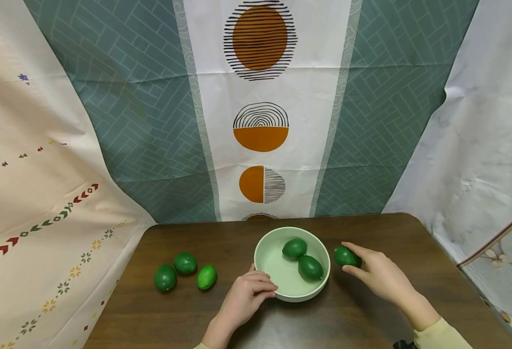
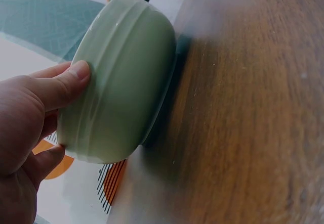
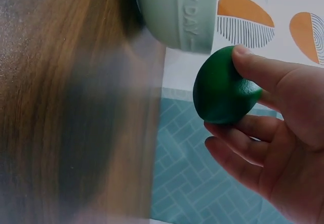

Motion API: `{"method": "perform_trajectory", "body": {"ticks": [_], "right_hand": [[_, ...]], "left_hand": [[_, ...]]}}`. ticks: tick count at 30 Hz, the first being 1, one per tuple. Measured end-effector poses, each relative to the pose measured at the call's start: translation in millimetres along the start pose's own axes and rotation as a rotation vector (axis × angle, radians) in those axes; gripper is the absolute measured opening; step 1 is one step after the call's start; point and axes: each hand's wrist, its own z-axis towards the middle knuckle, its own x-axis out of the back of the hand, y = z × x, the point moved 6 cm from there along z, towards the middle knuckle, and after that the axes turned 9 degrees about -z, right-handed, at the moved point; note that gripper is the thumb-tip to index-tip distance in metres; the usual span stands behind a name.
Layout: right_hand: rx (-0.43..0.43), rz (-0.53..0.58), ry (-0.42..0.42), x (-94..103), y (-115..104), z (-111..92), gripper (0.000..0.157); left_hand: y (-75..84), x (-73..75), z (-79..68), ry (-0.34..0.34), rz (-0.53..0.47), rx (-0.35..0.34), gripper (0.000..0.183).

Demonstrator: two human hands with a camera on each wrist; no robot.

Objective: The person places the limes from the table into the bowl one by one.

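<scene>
A pale green bowl (image 1: 264, 254) stands on the wooden table, with two dark green limes (image 1: 294, 248) lying in it. My left hand (image 1: 249, 295) grips the bowl's near left rim, the thumb against the outer wall (image 2: 126, 77) in the left wrist view. Just right of the bowl, my right hand (image 1: 382, 274) holds another dark green lime (image 1: 345, 257) between thumb and fingers. That lime (image 3: 223, 87) is off the table, at about the height of the bowl's rim, in the right wrist view.
On the table's left side lie two dark green limes (image 1: 165, 277) and a smaller, brighter green lime (image 1: 206, 277). The brown table (image 1: 186, 320) ends at patterned cloths (image 1: 151, 121) hanging behind it and at both sides.
</scene>
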Motion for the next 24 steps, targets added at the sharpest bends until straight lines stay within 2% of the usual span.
{"method": "perform_trajectory", "body": {"ticks": [24], "right_hand": [[0.055, 0.007, 0.035, 3.7, -21.5, 4.9, 0.061]], "left_hand": [[1.7, 0.7, 0.0, 0.003, -0.005, -0.013, 0.015]]}}
